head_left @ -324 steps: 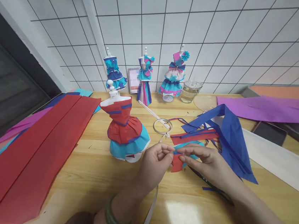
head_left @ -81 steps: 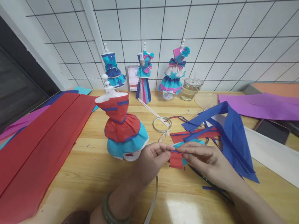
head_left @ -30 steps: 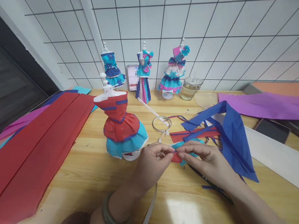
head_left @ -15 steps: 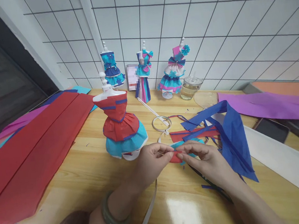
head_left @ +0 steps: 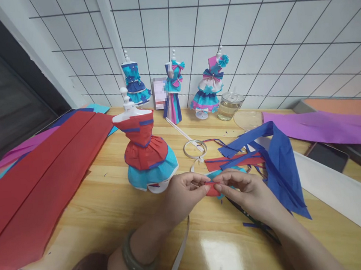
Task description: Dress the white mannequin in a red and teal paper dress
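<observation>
Between the fingertips of both hands is a small red fabric piece [head_left: 212, 189] with a thin blue edge. My left hand [head_left: 186, 194] pinches its left end, and my right hand [head_left: 242, 186] pinches the right end. Light-blue fabric [head_left: 236, 170] lies just behind the fingers. A small dress form [head_left: 145, 151] in a red top and a red and light-blue skirt stands left of my left hand. Blue fabric [head_left: 282, 163] and red strips [head_left: 216, 164] lie behind and right of the hands. A pale ribbon [head_left: 182, 255] runs below my left wrist.
Three dressed forms [head_left: 134, 84] stand along the tiled wall, beside a lidded glass cup [head_left: 229, 105]. Large red fabric [head_left: 58, 173] covers the left. A metal ring [head_left: 195, 149] lies mid-table. Purple fabric [head_left: 324, 128], a phone [head_left: 327, 156] and a white sheet [head_left: 344, 195] are right.
Both hands stay in nearly the same place. The red piece between the fingertips shows slightly more, with its blue edge more visible.
</observation>
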A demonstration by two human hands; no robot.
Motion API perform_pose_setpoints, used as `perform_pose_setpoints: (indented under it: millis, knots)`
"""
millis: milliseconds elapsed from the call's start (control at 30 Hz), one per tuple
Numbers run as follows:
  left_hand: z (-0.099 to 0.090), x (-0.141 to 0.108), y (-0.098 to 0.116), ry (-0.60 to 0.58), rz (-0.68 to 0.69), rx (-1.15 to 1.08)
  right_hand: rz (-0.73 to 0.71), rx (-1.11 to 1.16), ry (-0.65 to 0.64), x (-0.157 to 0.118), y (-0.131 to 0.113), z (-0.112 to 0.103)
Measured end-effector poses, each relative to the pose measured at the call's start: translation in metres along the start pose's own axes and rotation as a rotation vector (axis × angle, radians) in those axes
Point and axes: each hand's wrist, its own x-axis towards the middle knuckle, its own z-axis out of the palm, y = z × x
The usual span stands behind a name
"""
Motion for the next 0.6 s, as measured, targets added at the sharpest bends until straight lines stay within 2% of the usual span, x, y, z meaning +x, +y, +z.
perform_pose_setpoints:
  millis: [267,433,600]
  knots:
    - [-0.0005,0.0006,0.0008,0.011,0.034,0.068,0.003,0.006,-0.011,-0.0006,-0.0002,-0.0002]
    - [-0.0011,0.0009,-0.0003,-0.002,0.051,0.034,-0.014,0.006,-0.014,-0.0002,-0.0003,-0.0009]
    - [-0.0027,0.001,-0.0025,-0.032,0.025,-0.017,0.056,0.062,-0.041,-0.0004,0.0001,-0.0008]
